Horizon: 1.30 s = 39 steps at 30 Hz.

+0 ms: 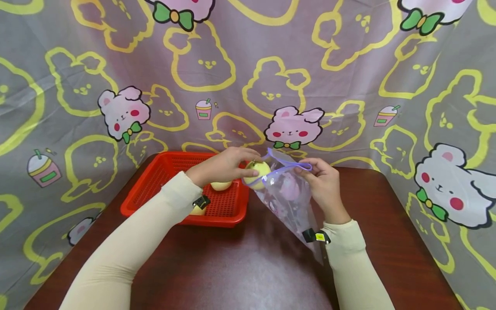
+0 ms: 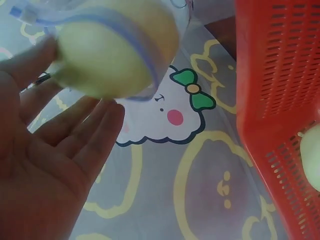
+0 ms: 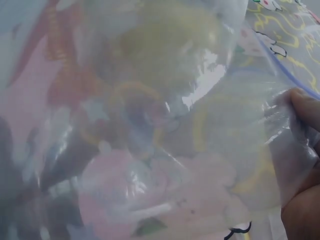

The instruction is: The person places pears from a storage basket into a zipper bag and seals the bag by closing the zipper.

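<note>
In the head view my left hand (image 1: 226,165) holds a pale yellow pear (image 1: 258,172) by its near side, thumb and fingers around it. The pear, a short stem on top, sits partly inside the mouth of a clear zip bag (image 1: 288,193) with a purple seal strip. My right hand (image 1: 324,183) pinches the bag's strip at its right end, and the bag hangs down below. In the left wrist view the fingertips meet the pear (image 2: 100,60), and the purple strip crosses it. Through the hazy plastic, the right wrist view shows the yellowish pear (image 3: 170,45).
A red plastic basket (image 1: 226,221) stands at left on the dark brown table (image 1: 232,271), with one pear (image 1: 221,186) and another pear (image 1: 198,210) in it, partly covered by my left arm. A patterned curtain (image 1: 240,77) hangs behind and on both sides.
</note>
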Available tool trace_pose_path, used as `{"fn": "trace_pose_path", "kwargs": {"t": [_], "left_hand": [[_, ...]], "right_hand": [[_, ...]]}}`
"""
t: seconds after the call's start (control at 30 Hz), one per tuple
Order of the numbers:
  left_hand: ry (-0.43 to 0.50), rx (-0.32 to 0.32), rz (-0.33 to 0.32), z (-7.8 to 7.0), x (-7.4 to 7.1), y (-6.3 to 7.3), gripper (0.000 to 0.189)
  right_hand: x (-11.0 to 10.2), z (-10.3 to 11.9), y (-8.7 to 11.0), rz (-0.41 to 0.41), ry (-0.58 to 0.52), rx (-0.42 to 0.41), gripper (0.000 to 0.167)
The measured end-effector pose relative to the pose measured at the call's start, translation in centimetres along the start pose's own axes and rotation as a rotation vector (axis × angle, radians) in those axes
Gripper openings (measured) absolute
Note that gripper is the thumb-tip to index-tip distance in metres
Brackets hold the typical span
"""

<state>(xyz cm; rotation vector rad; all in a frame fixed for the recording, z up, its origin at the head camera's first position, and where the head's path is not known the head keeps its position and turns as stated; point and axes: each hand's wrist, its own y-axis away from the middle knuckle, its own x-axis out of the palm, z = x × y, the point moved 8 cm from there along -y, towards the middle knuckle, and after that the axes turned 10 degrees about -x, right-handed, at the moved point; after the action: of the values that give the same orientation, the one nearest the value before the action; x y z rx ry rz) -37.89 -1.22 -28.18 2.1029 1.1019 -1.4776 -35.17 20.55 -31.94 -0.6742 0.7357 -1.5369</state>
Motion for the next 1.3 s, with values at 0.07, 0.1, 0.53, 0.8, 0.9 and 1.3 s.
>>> {"fn": "trace_pose_path", "kwargs": {"t": [0.07, 0.1, 0.53, 0.8, 0.9, 1.3], "left_hand": [[0.016, 0.004, -0.013, 0.2, -0.1, 0.0, 0.032], [0.026, 0.006, -0.019, 0.2, -0.1, 0.0, 0.028], [0.056, -0.095, 0.009, 2.5, 1.5, 0.2, 0.034], [0.043, -0.067, -0.03, 3.1, 0.9, 0.4, 0.021], [0.04, -0.078, -0.031, 3.3, 0.7, 0.6, 0.02], [-0.012, -0.111, -0.019, 5.4, 0.3, 1.0, 0.02]], "right_hand": [[0.1, -0.1, 0.0, -0.003, -0.007, 0.01, 0.019], [0.1, -0.1, 0.1, -0.005, -0.007, 0.013, 0.019], [-0.7, -0.2, 0.0, -0.086, -0.094, -0.03, 0.02], [-1.1, -0.3, -0.1, -0.092, -0.04, 0.006, 0.025], [-1.1, -0.3, -0.2, -0.091, -0.04, 0.018, 0.024], [-1.3, 0.1, -0.2, -0.102, -0.042, -0.021, 0.023]]}}
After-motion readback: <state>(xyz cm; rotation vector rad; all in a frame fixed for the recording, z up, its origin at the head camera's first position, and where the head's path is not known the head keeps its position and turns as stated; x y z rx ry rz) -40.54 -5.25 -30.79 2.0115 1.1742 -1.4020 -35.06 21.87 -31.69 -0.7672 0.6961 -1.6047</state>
